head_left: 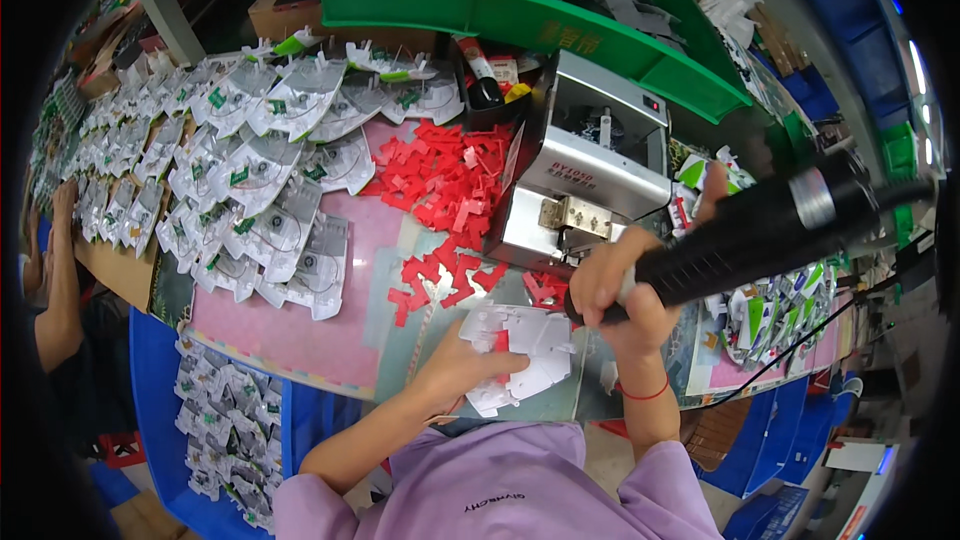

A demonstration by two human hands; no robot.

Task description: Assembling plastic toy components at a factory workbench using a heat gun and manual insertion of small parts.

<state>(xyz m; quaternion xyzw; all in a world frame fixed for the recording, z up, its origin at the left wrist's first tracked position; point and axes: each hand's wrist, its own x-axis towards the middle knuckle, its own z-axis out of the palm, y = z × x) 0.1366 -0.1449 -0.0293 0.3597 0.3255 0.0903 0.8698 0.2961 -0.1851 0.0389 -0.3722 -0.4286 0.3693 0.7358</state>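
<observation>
Sprawling across a crowded workshop, a pink-matted worktop (300, 330) carrying heaps of parts. Sitting at the far edge, a long green plastic tray (520, 15) brimming with flat grey-white moulded sheets. Standing low on the left, a blue plastic crate (150, 390) holding more small white-and-green packs in a loose pile. Lying fanned in overlapping rows over the left half of the worktop, dozens of white moulded blister packs with green labels (250, 160), too many to count. Scattering across the middle, a heap of small red plastic clips (440, 180), likewise beyond counting. Standing just right of centre, one silver metal box-shaped machine (590, 165).

Resting at the near edge, one white die-cut card piece (525, 350), flat, irregular in outline, showing a red clip near its middle. Pressing down on its left side, the left hand (465, 365), fingers spread flat. Wrapping tightly around one black ribbed cylindrical tool (760, 230), the right hand (620, 285), angling the tool's lower end down to just above the card's right edge.
</observation>
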